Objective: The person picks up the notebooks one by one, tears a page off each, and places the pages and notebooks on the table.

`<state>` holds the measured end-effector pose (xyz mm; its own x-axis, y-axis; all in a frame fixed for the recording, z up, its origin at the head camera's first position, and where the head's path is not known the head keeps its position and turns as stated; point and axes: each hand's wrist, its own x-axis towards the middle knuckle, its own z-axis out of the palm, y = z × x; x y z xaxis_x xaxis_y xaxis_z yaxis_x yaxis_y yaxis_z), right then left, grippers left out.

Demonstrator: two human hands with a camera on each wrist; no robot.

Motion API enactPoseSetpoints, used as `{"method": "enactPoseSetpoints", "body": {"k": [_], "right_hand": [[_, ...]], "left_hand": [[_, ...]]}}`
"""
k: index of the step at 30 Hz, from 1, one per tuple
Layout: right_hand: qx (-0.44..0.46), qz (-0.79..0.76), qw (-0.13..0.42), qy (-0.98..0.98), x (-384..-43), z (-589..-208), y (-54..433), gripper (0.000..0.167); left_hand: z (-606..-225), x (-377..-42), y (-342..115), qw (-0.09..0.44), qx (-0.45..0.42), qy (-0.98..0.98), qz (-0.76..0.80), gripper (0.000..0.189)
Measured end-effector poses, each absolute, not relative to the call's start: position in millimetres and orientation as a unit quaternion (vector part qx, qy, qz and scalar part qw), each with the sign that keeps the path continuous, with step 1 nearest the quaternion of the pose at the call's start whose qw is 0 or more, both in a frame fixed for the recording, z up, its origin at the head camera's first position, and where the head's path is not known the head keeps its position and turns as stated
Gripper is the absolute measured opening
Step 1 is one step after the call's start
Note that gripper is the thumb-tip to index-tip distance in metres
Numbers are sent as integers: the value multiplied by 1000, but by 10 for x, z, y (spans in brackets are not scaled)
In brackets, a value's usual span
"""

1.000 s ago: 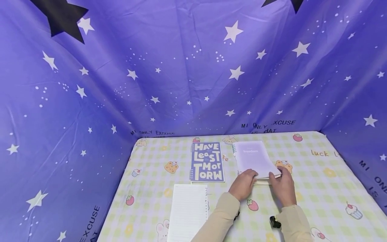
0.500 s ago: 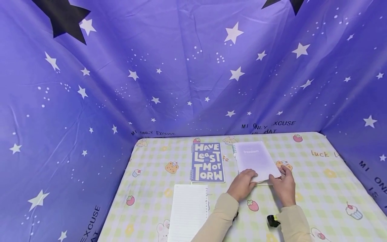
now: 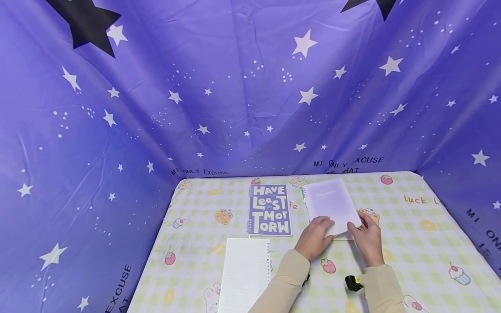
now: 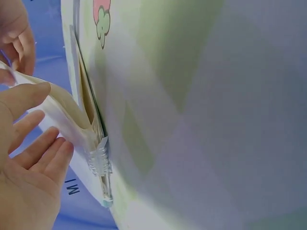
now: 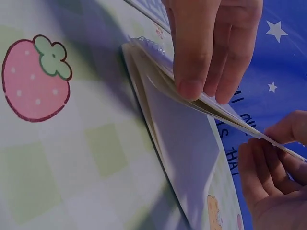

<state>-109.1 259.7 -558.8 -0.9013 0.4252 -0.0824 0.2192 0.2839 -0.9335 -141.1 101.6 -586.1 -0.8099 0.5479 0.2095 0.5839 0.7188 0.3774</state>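
Observation:
A pale purple spiral notebook (image 3: pixel 330 202) marked "freedom" lies at the back right of the table, with its rings on the left. My right hand (image 3: pixel 368 238) pinches its near right corner between thumb and fingers, and the cover with some pages is raised there. At the near left part, my left hand (image 3: pixel 315 238) has its fingers on the cover and its thumb at the edge of the raised pages (image 4: pixel 62 98). Beneath them, the right wrist view shows a gap above the lower pages (image 5: pixel 182 143), which lie on the table.
A blue spiral notebook (image 3: pixel 269 210) with large white lettering lies left of the purple one. Nearer, a lined white notebook (image 3: pixel 244 271) lies partly under the left sleeve (image 3: pixel 282 282). The checked tablecloth (image 3: pixel 415 256) ends at starry purple curtains (image 3: pixel 242 87).
The cover and upper pages of the purple notebook have risen a little more at the near edge. Both hands stay nearly in place on it.

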Motion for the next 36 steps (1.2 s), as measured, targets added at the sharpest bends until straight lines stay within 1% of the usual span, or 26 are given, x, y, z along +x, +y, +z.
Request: {"method": "enactPoseSetpoints", "body": {"k": [6,13,23,28,36], "right_hand": [[-196,565,108,-794,-1095,-5538,2564,46],[-182,574,123,-789,-1118,-5489,2487,44],[-175,582,130,-783,-1160,-5412,2327,42],[-159,603,140,-769,-1174,-5394,2255,39],[-120,614,137,-768,-1172,-5346,2145,38]], "left_hand": [[-5793,-1384,1086,75,-308,-932,-175,50],[-5748,-1384,1096,101,-297,-933,-175,50],[-5690,-1360,1047,102,-275,-932,-211,59],[-5649,-1341,991,109,-269,-928,-233,58],[-5565,-1317,869,111,-255,-919,-281,57]]}}
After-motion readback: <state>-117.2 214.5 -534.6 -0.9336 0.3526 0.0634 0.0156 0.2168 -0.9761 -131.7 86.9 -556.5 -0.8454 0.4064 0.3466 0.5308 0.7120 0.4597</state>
